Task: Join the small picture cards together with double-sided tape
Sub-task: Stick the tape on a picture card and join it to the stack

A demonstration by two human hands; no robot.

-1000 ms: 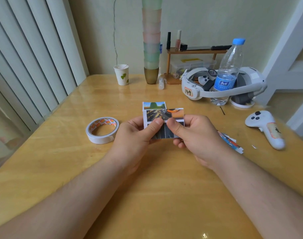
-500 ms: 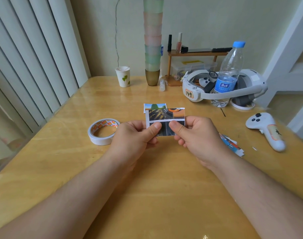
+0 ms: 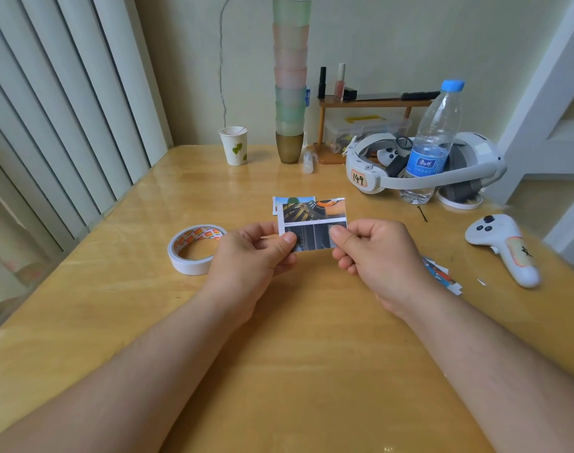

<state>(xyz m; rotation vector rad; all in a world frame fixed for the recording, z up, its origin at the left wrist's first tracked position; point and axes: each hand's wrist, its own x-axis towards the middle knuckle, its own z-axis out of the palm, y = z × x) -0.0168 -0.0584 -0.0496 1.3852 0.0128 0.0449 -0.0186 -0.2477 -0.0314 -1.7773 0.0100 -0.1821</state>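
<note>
Both hands, left hand and right hand, have fingers pinching the joined picture cards above the table. Uneven pressing could skew them, and the tape probably won't let go.

Head-worn view, forward-down over table

Far edge of the worktop: paper cup, stacked tumblers, small shelf. Right: water bottle inside a white headset; controller nearer.
</note>
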